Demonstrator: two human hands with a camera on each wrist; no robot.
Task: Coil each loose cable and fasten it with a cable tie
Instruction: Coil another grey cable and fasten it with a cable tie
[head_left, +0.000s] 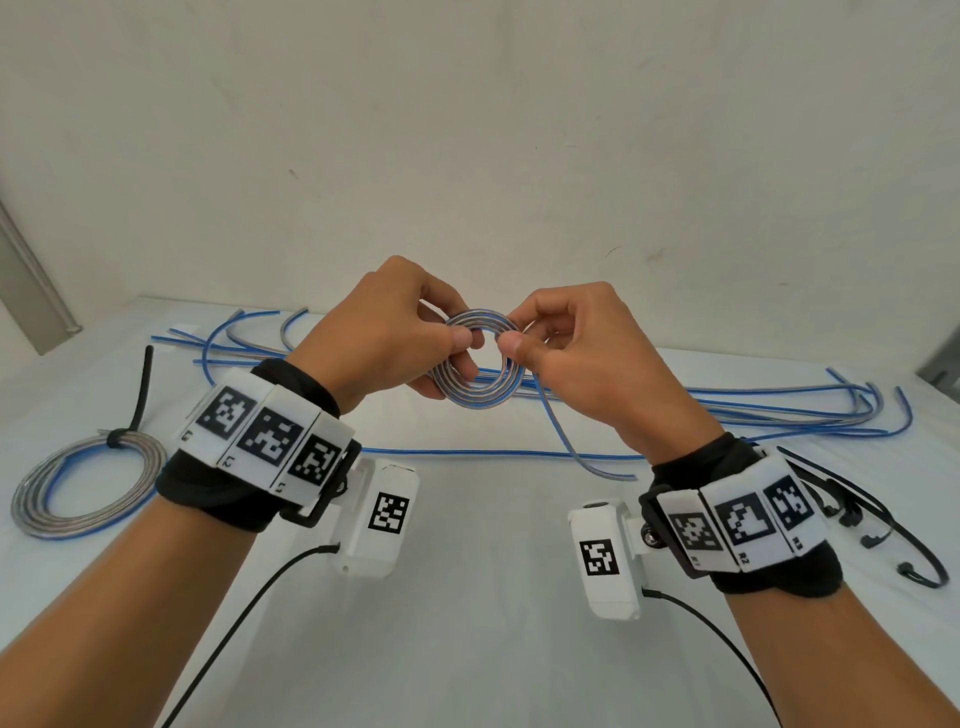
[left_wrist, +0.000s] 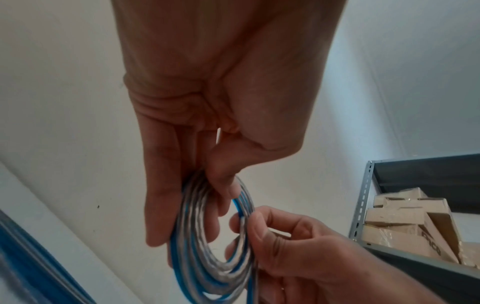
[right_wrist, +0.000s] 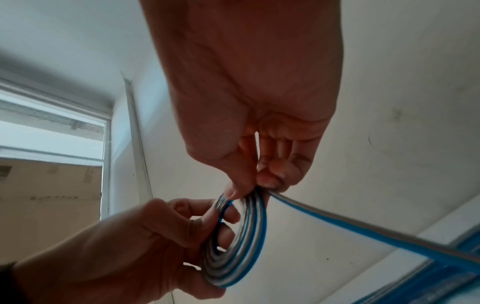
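Observation:
Both hands hold a small coil of blue-and-silver flat cable (head_left: 480, 395) above the table. My left hand (head_left: 400, 332) grips the coil's left side, thumb on top and fingers beneath (left_wrist: 202, 207). My right hand (head_left: 561, 353) pinches the coil's right side (right_wrist: 249, 226) between thumb and forefinger. The cable's loose tail (head_left: 571, 447) hangs from the right hand down to the table (right_wrist: 363, 232). A finished coil (head_left: 83, 483) bound by a black cable tie (head_left: 124, 434) lies at the left.
Several loose blue-and-silver cables (head_left: 779, 410) lie spread across the white table (head_left: 467, 597) behind the hands. Black cable ties (head_left: 883, 525) lie at the right edge. A metal shelf with cardboard boxes (left_wrist: 405, 226) stands to the right. A white wall rises behind the table.

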